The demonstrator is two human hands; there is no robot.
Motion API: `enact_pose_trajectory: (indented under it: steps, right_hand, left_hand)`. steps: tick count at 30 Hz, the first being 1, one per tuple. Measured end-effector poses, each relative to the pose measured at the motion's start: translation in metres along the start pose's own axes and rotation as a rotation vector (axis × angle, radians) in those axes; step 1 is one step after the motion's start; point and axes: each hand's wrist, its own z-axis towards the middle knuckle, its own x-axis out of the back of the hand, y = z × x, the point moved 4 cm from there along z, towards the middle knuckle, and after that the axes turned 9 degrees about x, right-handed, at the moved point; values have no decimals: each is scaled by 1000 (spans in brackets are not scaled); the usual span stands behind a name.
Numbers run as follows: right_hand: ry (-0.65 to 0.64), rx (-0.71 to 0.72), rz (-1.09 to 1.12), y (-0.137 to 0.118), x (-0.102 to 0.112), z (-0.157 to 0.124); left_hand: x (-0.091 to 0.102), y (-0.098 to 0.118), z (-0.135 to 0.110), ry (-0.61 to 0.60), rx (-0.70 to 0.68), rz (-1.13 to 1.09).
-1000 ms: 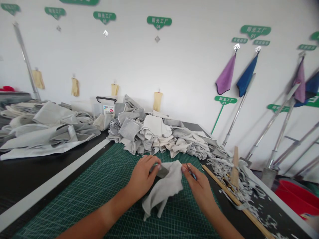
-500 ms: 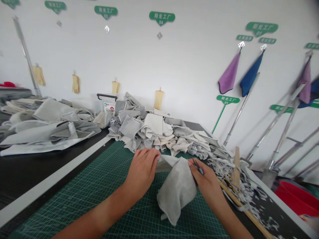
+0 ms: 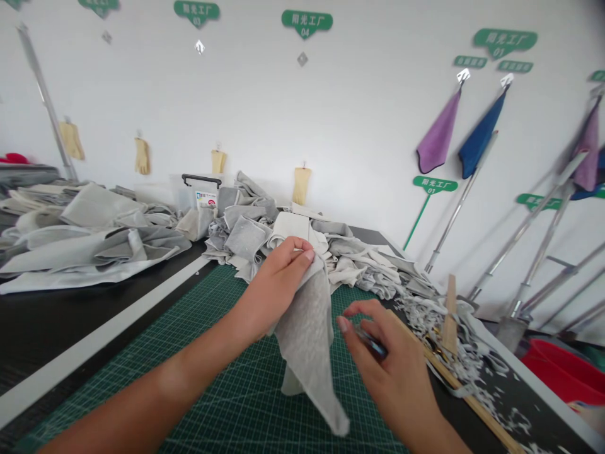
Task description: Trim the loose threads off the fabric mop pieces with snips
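My left hand [image 3: 286, 271] pinches the top edge of a grey cloth [image 3: 309, 334], fingertips closed on it. The cloth hangs in a long fold over the green cutting mat [image 3: 217, 353], one corner dangling low. Just right of the cloth and apart from it is my right hand [image 3: 397, 359]. Small thread snips [image 3: 373, 343] with a bluish handle lie in its palm under curled fingers; their tips are mostly hidden. Its thumb and forefinger are bent toward the cloth with a gap between them.
A heap of grey and white cloths [image 3: 250, 233] lies behind the mat, and another cloth stack [image 3: 94, 239] at left. Trimmed scraps [image 3: 486, 372] and wooden strips [image 3: 449, 321] lie at right. A clear lidded box [image 3: 182, 195] and a red tub [image 3: 562, 372] stand nearby.
My right hand has let go of the cloth and sits slightly lower, still with the snips. My left hand has risen and moved right, and the cloth now hangs from it alone.
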Motion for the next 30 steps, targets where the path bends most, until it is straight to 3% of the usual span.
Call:
enact_pose_trajectory:
  steps: [3, 8, 15, 21, 24, 30]
  right_hand:
    - [-28, 63, 135, -7, -3, -6]
    - [-87, -31, 327, -17, 6, -2]
    - [-80, 10, 235, -38, 22, 24]
    - [-161, 108, 181, -41, 20, 24]
    - [-115, 104, 133, -34, 17, 26]
    - [176, 145, 85, -37, 39, 44]
  left_hand:
    - [0, 2, 6, -19, 91, -156]
    - [-5, 2, 13, -100, 132, -419]
    - [-14, 8, 11, -214, 149, -656]
    - [-10, 9, 16, -173, 201, -788]
    - [-9, 7, 18, -186, 206, -831]
    - [-5, 2, 18, -229, 167, -803]
